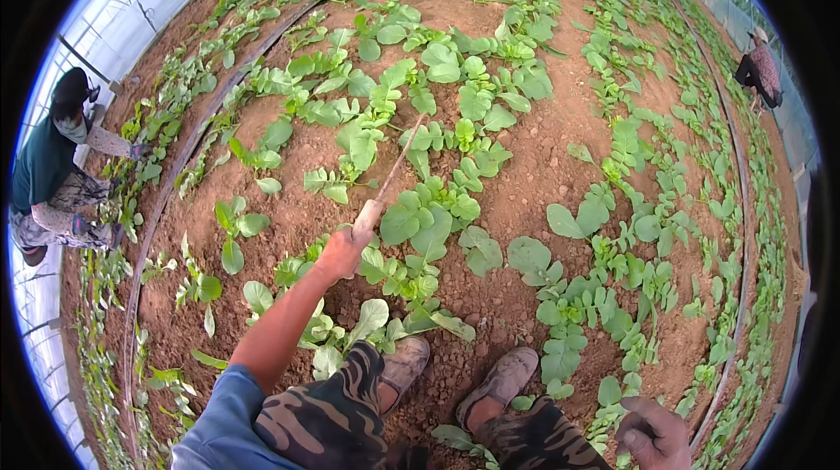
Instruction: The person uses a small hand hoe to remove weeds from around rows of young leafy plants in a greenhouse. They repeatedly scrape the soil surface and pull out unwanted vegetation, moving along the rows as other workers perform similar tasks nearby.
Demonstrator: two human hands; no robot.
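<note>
My left hand (341, 255) is closed around the pale wooden handle of a thin-shafted hand tool (397, 171). The rusty shaft slants up and to the right, and its far end lies among the leaves of young radish-like plants (420, 135), so the tip's shape is hard to tell. Leafy seedlings (430, 220) grow close to the right of the handle. My right hand (654, 434) is low at the right, above green plants, with its fingers curled; nothing shows in it, though its palm is partly hidden.
My shoes (502, 378) stand on brown soil (459, 312) between plant rows. A dark irrigation hose (190, 142) runs along the left, another hose (745, 207) along the right. One person (49, 161) crouches by the left row; a farther person (761, 73) is at the right beside the greenhouse wall.
</note>
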